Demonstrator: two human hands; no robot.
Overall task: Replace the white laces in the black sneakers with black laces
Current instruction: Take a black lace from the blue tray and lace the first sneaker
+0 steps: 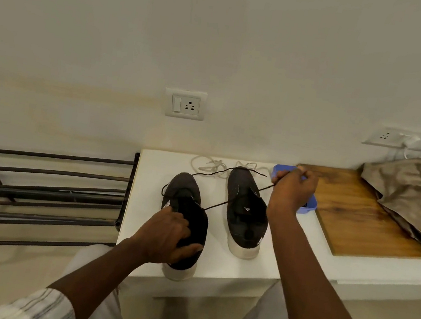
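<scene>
White table (217, 268) carries two black sneakers; the left hand (165, 234) grips the near sneaker (185, 191) at its heel, and from it a black lace (214, 206) runs taut across the other sneaker (242, 191) to the right hand (292, 190), which pinches it. Behind the near sneaker lie white laces (211, 167).

You have two sneakers (184, 191) (244, 208), one black lace (217, 204), white laces (213, 166) tangled beyond counting, one blue tray (309, 204), one board (346, 212), one cloth (417, 195), two sockets (185, 104) (386, 136), one rack (34, 194), and two hands: left hand (165, 234), right hand (292, 190).
</scene>
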